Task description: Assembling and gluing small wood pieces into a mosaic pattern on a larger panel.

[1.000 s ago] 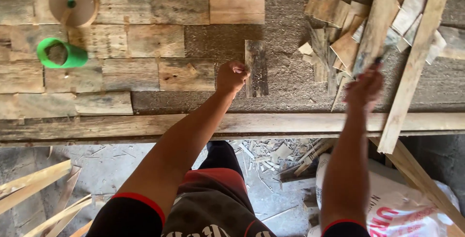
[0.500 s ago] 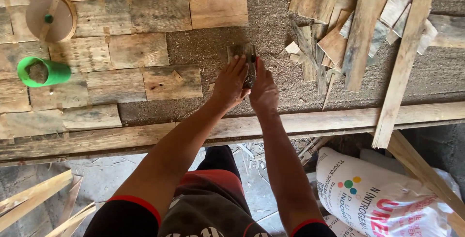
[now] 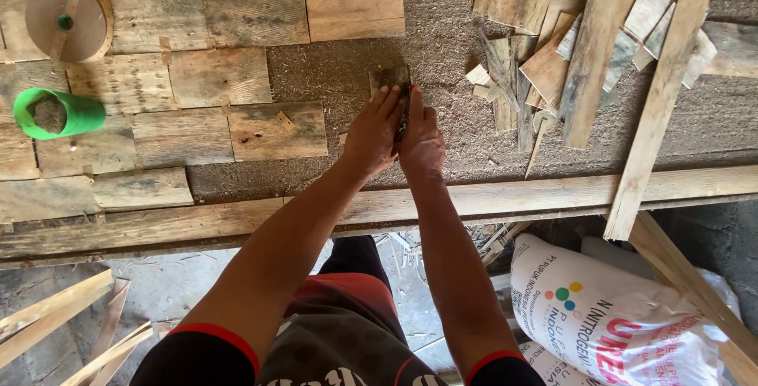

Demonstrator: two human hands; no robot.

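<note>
Both my hands meet on small wood piece (image 3: pixel 389 80), pressed onto gritty grey board (image 3: pixel 442 46). Left hand (image 3: pixel 371 135) flat, fingers on its near edge; right hand (image 3: pixel 421 143) pinching its right side. Laid wood tiles (image 3: pixel 237 54) cover left part. Right part bare. Loose offcuts (image 3: pixel 537 70) wait beside slats (image 3: pixel 596 46). Judging roughly half tiled.

Rough grey desk (image 3: pixel 442 129), wooden rail (image 3: pixel 513 196) along near edge. Lying directly on it: flat wood tiles (image 3: pixel 276 129) in rows at left, green cup (image 3: pixel 59 114), round wooden disc (image 3: pixel 67 21), scrap offcut pile (image 3: pixel 545 70) at right, two long slats (image 3: pixel 663 98) across.
</note>
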